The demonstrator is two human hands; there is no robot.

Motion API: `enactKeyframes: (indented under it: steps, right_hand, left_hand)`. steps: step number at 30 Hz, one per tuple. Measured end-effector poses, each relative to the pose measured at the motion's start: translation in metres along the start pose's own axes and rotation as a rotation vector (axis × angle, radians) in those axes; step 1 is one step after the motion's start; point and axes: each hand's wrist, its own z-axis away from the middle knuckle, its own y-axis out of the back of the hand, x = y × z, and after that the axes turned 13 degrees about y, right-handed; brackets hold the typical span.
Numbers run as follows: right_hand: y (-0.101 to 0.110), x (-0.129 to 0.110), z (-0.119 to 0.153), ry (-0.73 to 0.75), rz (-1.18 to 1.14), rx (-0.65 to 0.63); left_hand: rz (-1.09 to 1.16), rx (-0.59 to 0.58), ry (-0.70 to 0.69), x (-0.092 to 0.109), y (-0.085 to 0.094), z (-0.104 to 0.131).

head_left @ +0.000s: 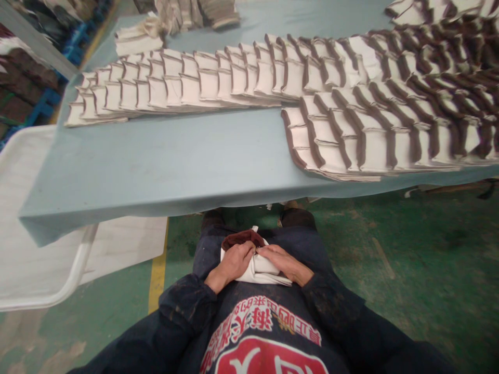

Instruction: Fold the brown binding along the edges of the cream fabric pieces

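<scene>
Against my lap lies a white cloth piece (262, 272) with a dark maroon band (238, 237) along its far side. My left hand (234, 264) is closed on its left part, with thumb and fingers near the middle. From the other side my right hand (284, 263) grips the same cloth piece, its fingertips almost meeting the left ones. What lies under the fingers is hidden. A small white tab (254, 228) sticks up at the cloth's far edge.
Before me stands a table with a pale blue cover (171, 161). Overlapping rows of white pieces with brown edges (374, 140) lie across it, with another white row (187, 78) at the left. A white-rimmed tray (76, 270) stands below left. Tan bundles (179, 18) lie at the back.
</scene>
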Motion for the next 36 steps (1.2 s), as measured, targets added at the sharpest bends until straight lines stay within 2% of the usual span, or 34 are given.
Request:
enactKeyframes:
  steps: [16, 36]
  right_hand:
    - [0.0, -0.002, 0.001, 0.018, -0.006, -0.006]
    - [0.001, 0.009, -0.011, 0.003, 0.055, -0.019]
  left_hand:
    - [0.018, 0.006, -0.008, -0.003, -0.002, -0.001]
    - [0.066, 0.024, -0.014, -0.014, -0.011, -0.011]
